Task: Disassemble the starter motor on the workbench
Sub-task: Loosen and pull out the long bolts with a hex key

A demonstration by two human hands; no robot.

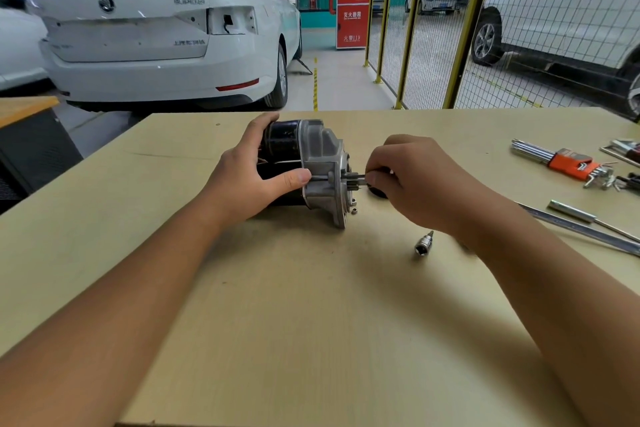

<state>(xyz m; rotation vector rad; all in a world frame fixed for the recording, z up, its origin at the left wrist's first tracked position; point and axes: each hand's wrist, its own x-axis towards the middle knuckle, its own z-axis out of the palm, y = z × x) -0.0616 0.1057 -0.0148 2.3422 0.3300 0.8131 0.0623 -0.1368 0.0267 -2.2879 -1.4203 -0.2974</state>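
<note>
The starter motor (313,158) lies on its side in the middle of the workbench (277,288), black body to the left and silver aluminium housing to the right. My left hand (254,172) grips the black body, thumb against the housing. My right hand (412,180) pinches a thin long bolt (353,177) that sticks out of the housing's right face. A dark round part (377,192) lies partly hidden under my right hand.
A small socket bit (424,245) lies in front of my right wrist. At the right edge are an orange-holder hex key set (568,163), a steel ruler (581,229) and a silver extension bar (575,213). Cars and a yellow mesh fence stand beyond the bench.
</note>
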